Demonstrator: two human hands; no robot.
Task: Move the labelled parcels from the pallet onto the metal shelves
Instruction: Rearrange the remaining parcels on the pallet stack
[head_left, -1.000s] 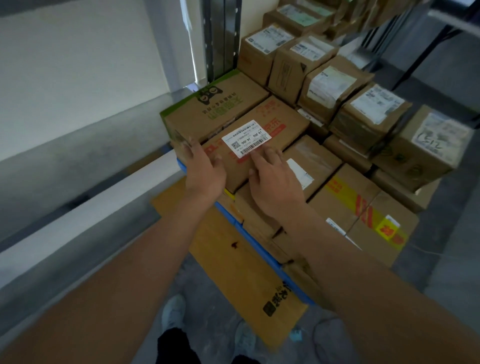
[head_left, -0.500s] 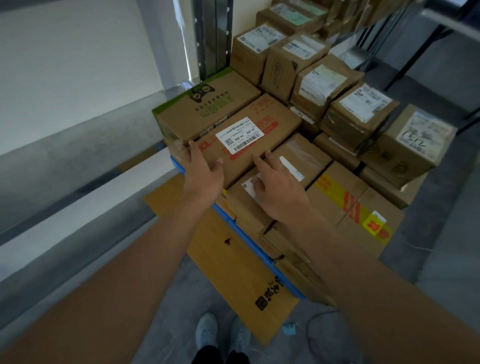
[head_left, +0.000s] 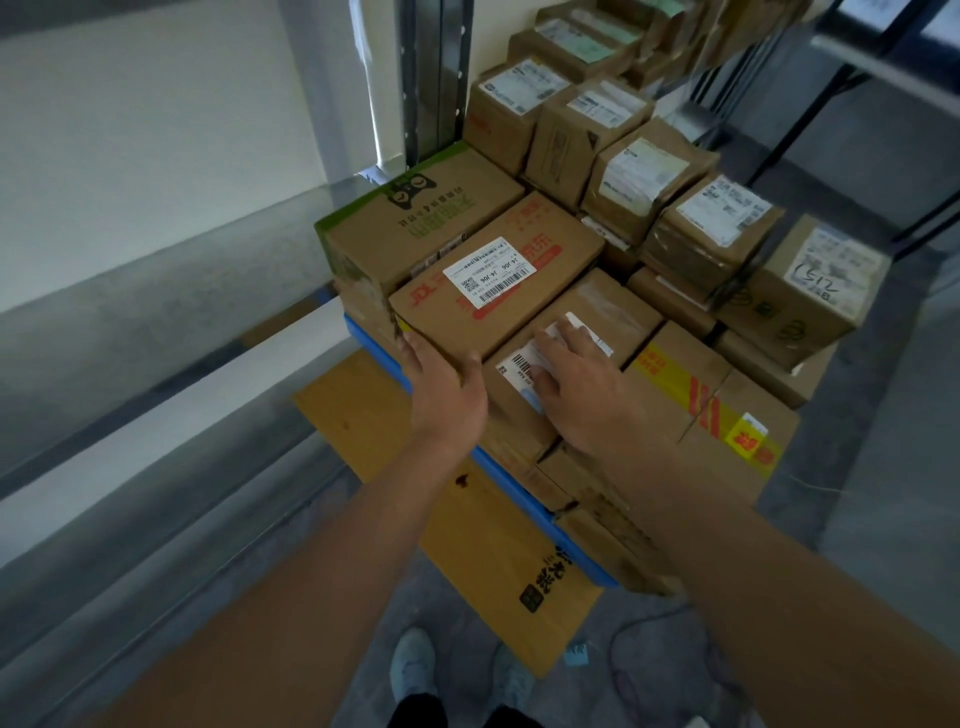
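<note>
The red-printed parcel (head_left: 498, 275) lies flat on top of the stack at the near left corner of the blue pallet (head_left: 374, 345), its white barcode label (head_left: 488, 271) facing up. Everything else can be placed from it. The person's left hand (head_left: 447, 387) cups its near corner, fingers laid along the near side face and the thumb hooked up over the top edge, so the hand has a hold on the box. Just right of that parcel and a step lower sits a plain brown parcel (head_left: 587, 332) with its own label; the right hand (head_left: 576, 384) rests flat on its top with the fingers straight and spread, gripping nothing.

On the far left side of the red-printed parcel, touching it, is a green-edged box (head_left: 410, 213) with a cat-face logo. Beyond and to the right of it more labelled cartons (head_left: 644, 176) are packed close together, one with handwriting on its label (head_left: 826, 270) at the far right. Nearer than the brown parcel, to the right, a carton with yellow and red tape (head_left: 696, 400) sits in the same layer.

Below the red-printed parcel, on the floor, a flattened sheet of cardboard (head_left: 467, 509) pokes out from under the pallet. To the left of the parcel runs a grey metal shelf (head_left: 156, 415), and a dark upright post (head_left: 436, 78) rises behind the green-edged box. The person's pale shoes (head_left: 413, 665) show at the bottom.
</note>
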